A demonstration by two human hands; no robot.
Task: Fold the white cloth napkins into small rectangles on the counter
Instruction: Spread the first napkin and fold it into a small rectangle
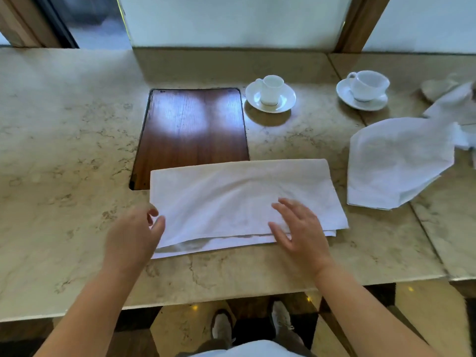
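Note:
A white cloth napkin (231,199) lies folded in half as a wide rectangle on the marble counter (64,140), its near edges slightly uneven. My left hand (134,238) is at the napkin's near left corner, fingers loosely curled beside the edge; whether it pinches the cloth is unclear. My right hand (298,230) has its fingers spread over the napkin's near right part. A second white napkin (396,161) lies loosely folded to the right, and more white cloth (456,106) is bunched at the far right edge.
A dark wooden panel (193,130) is set into the counter behind the napkin. Two white cups on saucers stand further back, one (270,94) at centre and one (365,90) to the right. A wall and window frame close off the back. The counter's front edge is near my body.

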